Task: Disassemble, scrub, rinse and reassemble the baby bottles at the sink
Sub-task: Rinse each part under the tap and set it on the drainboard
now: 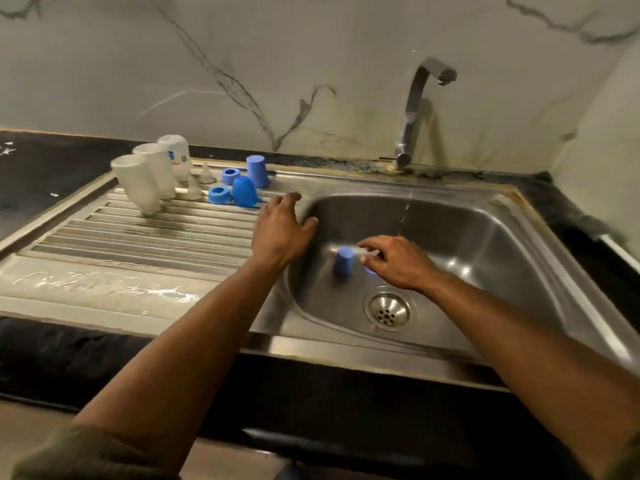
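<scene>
Three clear baby bottles [145, 174] are standing upside down on the far left of the ribbed drainboard [138, 233], with two pale teats [199, 183], two blue collar rings [221, 187] and two blue caps [249, 183] sitting just beside them to the right. A third blue cap [343, 260] is standing mouth-down in the sink basin [485, 244], near the drain [387, 310], while a thin stream is running from the tap [419, 98].

The left hand [278, 230] is hovering over the lip between drainboard and basin, fingers spread apart and holding nothing. The right hand [398, 261] is reaching low into the basin, fingertips closing on a small pale piece, probably the last teat; a bit of blue is showing beneath it, likely the third ring.

This looks like the tail of the rinsing step. The next move calls for lifting the remaining pieces under the stream, setting them with the others, then screwing each set back together.
</scene>
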